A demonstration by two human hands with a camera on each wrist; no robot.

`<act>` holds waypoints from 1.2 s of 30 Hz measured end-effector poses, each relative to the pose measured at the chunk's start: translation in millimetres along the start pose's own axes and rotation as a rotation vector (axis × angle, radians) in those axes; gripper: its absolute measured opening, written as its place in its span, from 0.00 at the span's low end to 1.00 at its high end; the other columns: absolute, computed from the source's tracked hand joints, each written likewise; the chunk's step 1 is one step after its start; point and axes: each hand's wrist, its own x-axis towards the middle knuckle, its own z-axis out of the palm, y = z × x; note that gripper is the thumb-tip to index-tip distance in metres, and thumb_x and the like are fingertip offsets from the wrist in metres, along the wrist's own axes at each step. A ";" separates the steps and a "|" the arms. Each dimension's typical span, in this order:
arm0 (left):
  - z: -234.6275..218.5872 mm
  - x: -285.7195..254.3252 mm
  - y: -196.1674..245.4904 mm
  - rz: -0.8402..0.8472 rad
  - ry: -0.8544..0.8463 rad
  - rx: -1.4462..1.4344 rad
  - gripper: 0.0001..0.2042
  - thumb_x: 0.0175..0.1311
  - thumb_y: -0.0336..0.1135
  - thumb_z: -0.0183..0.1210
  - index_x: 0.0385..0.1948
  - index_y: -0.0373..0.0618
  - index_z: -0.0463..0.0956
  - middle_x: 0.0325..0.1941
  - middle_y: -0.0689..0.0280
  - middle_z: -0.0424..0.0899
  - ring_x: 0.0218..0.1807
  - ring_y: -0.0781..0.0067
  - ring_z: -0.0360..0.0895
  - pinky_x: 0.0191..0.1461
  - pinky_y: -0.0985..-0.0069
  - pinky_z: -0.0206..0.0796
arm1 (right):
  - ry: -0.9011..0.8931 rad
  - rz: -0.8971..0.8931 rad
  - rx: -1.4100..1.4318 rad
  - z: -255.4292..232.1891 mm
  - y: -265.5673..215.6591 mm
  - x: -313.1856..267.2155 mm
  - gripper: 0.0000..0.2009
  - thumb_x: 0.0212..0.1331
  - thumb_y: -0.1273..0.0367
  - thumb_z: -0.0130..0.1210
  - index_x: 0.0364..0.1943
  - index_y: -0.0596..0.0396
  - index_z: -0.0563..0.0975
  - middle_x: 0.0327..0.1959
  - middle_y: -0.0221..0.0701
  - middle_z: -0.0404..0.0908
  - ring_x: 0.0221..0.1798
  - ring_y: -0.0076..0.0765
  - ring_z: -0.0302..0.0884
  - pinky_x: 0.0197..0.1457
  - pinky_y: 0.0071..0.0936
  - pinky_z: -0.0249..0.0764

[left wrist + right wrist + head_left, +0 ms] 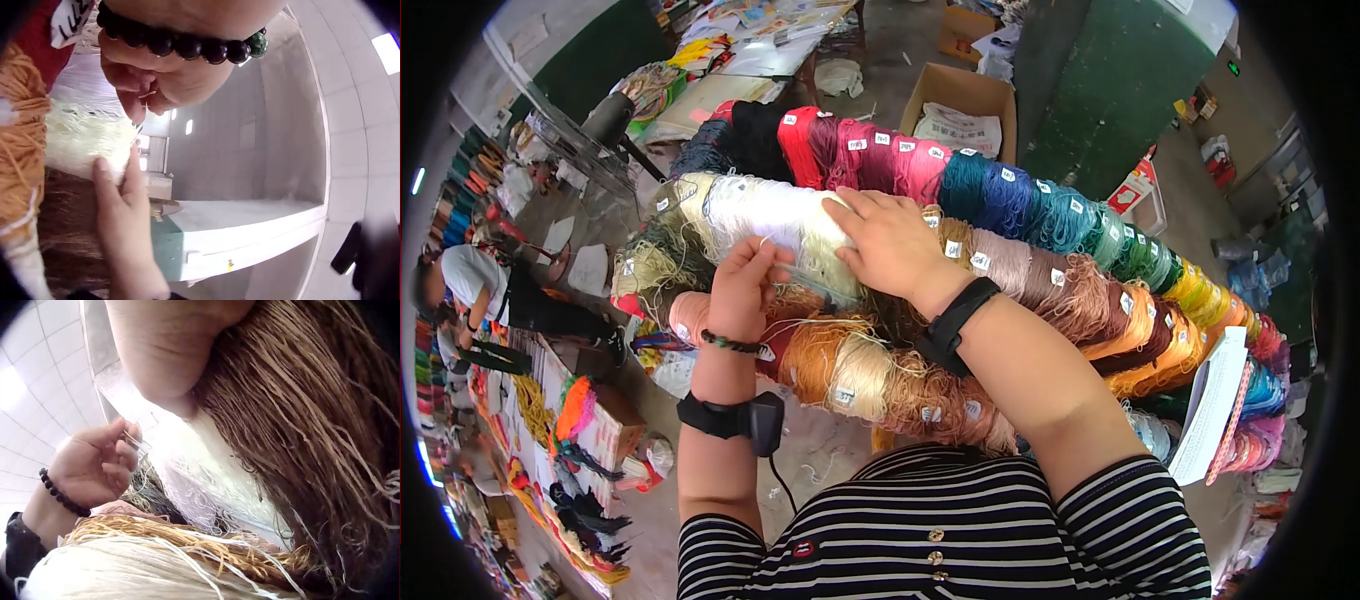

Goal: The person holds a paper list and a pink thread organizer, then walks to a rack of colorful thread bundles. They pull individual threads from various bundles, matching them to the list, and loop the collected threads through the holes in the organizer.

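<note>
Skeins of pale cream yarn [825, 232] hang over a rack in front of me, beside white skeins [750, 205]. My right hand [895, 243] rests on the cream yarn with its fingers extended. To its left, my left hand [743, 285] pinches a thin light thread [132, 439] between thumb and finger, close over the skeins. The left wrist view shows the thread's short end poking out above the fingertips. Brown yarn [281, 406] hangs just under the right hand, and orange-gold yarn [805, 355] lies below the left.
Tagged skeins in many colours fill the rack's rows, including blue ones [1005, 200]. A sheaf of paper [1210, 400] stands at the right end. Behind are a cardboard box [960, 90] and a cluttered table [800, 50]. A person [475, 280] bends at far left.
</note>
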 end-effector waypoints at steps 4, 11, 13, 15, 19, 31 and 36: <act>-4.2 -15.9 1.7 0.130 -0.077 0.669 0.09 0.67 0.34 0.55 0.34 0.38 0.79 0.25 0.72 0.77 0.26 0.88 0.68 0.27 0.87 0.57 | -0.034 0.012 0.008 -0.3 -0.1 0.3 0.28 0.52 0.63 0.59 0.61 0.49 0.70 0.63 0.35 0.70 0.63 0.42 0.68 0.61 0.42 0.65; -89.7 -99.7 61.0 0.143 0.103 0.036 0.06 0.67 0.32 0.51 0.36 0.43 0.75 0.21 0.77 0.68 0.20 0.88 0.60 0.21 0.85 0.52 | -0.059 0.015 0.024 -0.9 1.3 -0.7 0.27 0.55 0.63 0.58 0.62 0.50 0.69 0.64 0.34 0.68 0.65 0.42 0.66 0.62 0.42 0.63; -164.4 -135.4 85.5 0.122 0.122 -0.590 0.03 0.69 0.31 0.49 0.36 0.47 0.71 0.20 0.77 0.59 0.18 0.88 0.54 0.18 0.87 0.48 | -0.058 0.017 0.032 -0.1 1.4 -1.1 0.28 0.55 0.63 0.58 0.62 0.50 0.69 0.64 0.35 0.68 0.65 0.42 0.66 0.62 0.43 0.63; -295.0 -189.7 97.5 0.210 0.171 -0.639 0.04 0.69 0.30 0.48 0.34 0.48 0.71 0.19 0.77 0.58 0.17 0.87 0.53 0.19 0.86 0.46 | -0.046 0.019 0.024 -0.3 1.1 -1.9 0.28 0.55 0.63 0.58 0.62 0.50 0.69 0.64 0.35 0.68 0.64 0.42 0.66 0.62 0.43 0.63; -478.0 -323.7 124.7 0.390 1.433 -0.079 0.05 0.68 0.31 0.48 0.31 0.49 0.71 0.22 0.76 0.65 0.23 0.84 0.60 0.25 0.84 0.52 | -0.028 0.006 0.028 0.7 2.0 -2.5 0.28 0.54 0.63 0.58 0.62 0.51 0.68 0.63 0.35 0.69 0.63 0.42 0.67 0.62 0.43 0.63; -32.1 -58.3 37.3 -0.054 0.124 0.078 0.16 0.62 0.32 0.55 0.49 0.35 0.74 0.27 0.72 0.72 0.24 0.84 0.66 0.26 0.85 0.58 | -0.021 0.011 0.029 2.2 2.5 -1.0 0.28 0.53 0.62 0.59 0.62 0.49 0.69 0.63 0.35 0.69 0.62 0.43 0.68 0.60 0.43 0.65; 34.1 7.1 -19.4 0.159 0.106 0.599 0.11 0.59 0.34 0.63 0.39 0.37 0.81 0.25 0.73 0.77 0.26 0.85 0.69 0.30 0.84 0.62 | -0.010 0.002 0.043 1.2 4.1 -1.9 0.29 0.52 0.63 0.59 0.61 0.49 0.69 0.63 0.35 0.69 0.62 0.43 0.68 0.60 0.43 0.65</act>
